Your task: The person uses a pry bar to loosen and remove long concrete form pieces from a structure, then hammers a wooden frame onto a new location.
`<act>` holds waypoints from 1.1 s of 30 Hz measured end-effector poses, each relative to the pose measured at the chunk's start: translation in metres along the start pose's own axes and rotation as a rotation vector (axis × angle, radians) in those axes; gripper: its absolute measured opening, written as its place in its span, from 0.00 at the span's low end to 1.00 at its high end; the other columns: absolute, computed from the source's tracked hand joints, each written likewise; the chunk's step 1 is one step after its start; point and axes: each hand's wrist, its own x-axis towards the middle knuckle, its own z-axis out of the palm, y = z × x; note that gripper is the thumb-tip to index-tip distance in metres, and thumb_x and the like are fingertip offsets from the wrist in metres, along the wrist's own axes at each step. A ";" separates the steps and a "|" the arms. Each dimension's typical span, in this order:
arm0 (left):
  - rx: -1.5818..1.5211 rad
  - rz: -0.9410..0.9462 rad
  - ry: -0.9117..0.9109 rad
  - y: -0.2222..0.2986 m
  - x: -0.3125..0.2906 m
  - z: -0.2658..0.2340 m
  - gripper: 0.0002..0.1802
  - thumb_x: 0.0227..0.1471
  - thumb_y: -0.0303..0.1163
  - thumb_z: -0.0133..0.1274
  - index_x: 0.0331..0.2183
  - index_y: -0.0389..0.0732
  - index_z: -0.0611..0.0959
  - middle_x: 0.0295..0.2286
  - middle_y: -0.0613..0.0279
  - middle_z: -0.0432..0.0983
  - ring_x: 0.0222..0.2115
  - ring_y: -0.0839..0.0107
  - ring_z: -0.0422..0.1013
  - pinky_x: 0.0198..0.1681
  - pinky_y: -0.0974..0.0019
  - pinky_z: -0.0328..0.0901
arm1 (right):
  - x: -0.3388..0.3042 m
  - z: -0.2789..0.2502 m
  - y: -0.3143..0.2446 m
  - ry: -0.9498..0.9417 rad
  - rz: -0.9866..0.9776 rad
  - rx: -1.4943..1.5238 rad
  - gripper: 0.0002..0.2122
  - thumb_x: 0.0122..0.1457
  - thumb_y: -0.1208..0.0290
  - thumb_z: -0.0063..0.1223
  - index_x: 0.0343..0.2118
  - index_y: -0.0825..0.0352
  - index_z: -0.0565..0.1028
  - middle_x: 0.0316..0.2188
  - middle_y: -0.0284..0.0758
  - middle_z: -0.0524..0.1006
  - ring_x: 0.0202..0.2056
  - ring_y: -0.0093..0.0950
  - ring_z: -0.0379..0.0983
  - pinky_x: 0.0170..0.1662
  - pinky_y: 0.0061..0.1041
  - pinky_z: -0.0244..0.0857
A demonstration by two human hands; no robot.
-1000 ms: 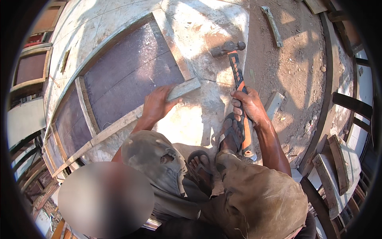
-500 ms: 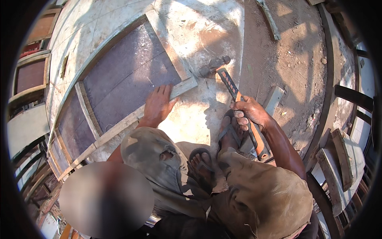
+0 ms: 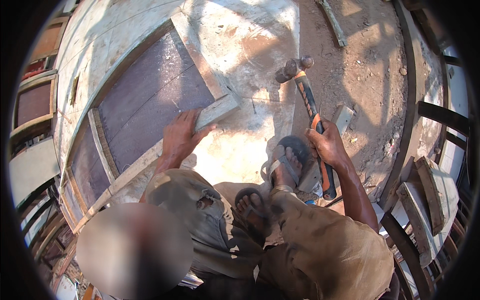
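A wooden frame (image 3: 218,111) with a dark panel (image 3: 150,95) set in it lies on a pale board to the left. My left hand (image 3: 177,139) grips its near rail close to the right corner, fingers over the far side and thumb along the near side. In my right hand (image 3: 329,144) is a ball-peen hammer (image 3: 303,92), held around its black and orange handle. The hammer's head points away from me, to the right of the frame's corner and apart from it.
Beyond the pale board (image 3: 235,55), bare dirt lies to the right with a loose wood strip (image 3: 332,22). A short wood block (image 3: 343,118) sits past my right hand. Wooden pieces (image 3: 425,205) stack at the right; framed panels (image 3: 35,100) stand far left.
The hammer has swung away from the frame's corner, up and to the right, with my right hand. My left hand has slid slightly left along the rail. The view has shifted a little.
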 end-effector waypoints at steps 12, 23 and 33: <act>0.067 -0.080 0.048 0.071 -0.046 -0.227 0.35 0.57 0.67 0.52 0.39 0.41 0.83 0.20 0.55 0.76 0.22 0.56 0.76 0.28 0.57 0.66 | -0.034 -0.025 -0.017 0.073 -0.174 -0.203 0.09 0.58 0.69 0.57 0.33 0.69 0.72 0.19 0.30 0.70 0.19 0.20 0.66 0.23 0.26 0.62; 0.109 -0.026 0.057 0.102 -0.102 -0.295 0.31 0.54 0.65 0.57 0.38 0.44 0.83 0.24 0.53 0.81 0.25 0.53 0.79 0.28 0.54 0.69 | -0.105 -0.106 -0.087 0.394 -0.141 -0.674 0.14 0.59 0.65 0.55 0.34 0.75 0.75 0.21 0.51 0.74 0.24 0.47 0.73 0.33 0.43 0.65; -0.102 0.015 -0.272 0.099 -0.140 -0.182 0.35 0.57 0.67 0.51 0.39 0.40 0.79 0.29 0.48 0.81 0.32 0.47 0.80 0.34 0.47 0.72 | -0.136 -0.086 -0.029 0.338 0.043 -0.407 0.06 0.54 0.75 0.55 0.28 0.70 0.70 0.16 0.34 0.71 0.13 0.27 0.70 0.15 0.32 0.64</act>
